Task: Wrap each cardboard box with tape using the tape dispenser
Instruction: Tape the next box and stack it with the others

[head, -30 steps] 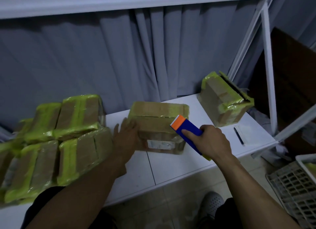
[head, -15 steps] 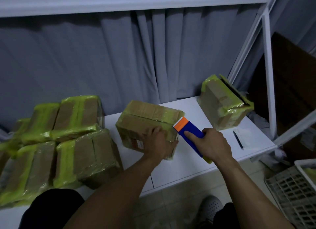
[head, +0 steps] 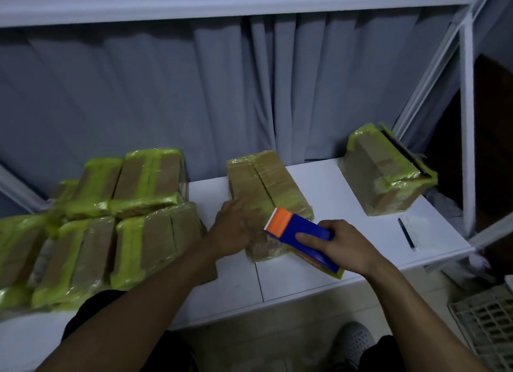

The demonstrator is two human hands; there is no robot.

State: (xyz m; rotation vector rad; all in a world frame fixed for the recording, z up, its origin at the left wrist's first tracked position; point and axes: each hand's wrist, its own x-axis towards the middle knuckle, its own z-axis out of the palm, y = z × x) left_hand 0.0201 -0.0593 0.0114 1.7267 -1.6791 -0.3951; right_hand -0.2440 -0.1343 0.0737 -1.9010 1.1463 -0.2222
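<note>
A cardboard box point(head: 263, 182) with some yellow-green tape lies lengthwise, its long side running away from me, in the middle of the white table point(head: 319, 271). My left hand point(head: 236, 227) rests flat on its near left side, fingers spread and blurred. My right hand point(head: 341, 244) grips a blue tape dispenser point(head: 299, 232) with an orange cutter end, held over the box's near right corner. The box's near end is hidden behind both hands.
Several taped boxes point(head: 144, 232) are stacked at the left. Another taped box point(head: 385, 174) sits at the back right, with a pen point(head: 405, 232) and paper near it. A white frame post point(head: 467, 121) and a plastic crate point(head: 488, 324) stand at the right.
The middle box has been turned from crosswise to lengthwise. My left hand moved from its left side across its front while turning it. The dispenser hand stayed about where it was.
</note>
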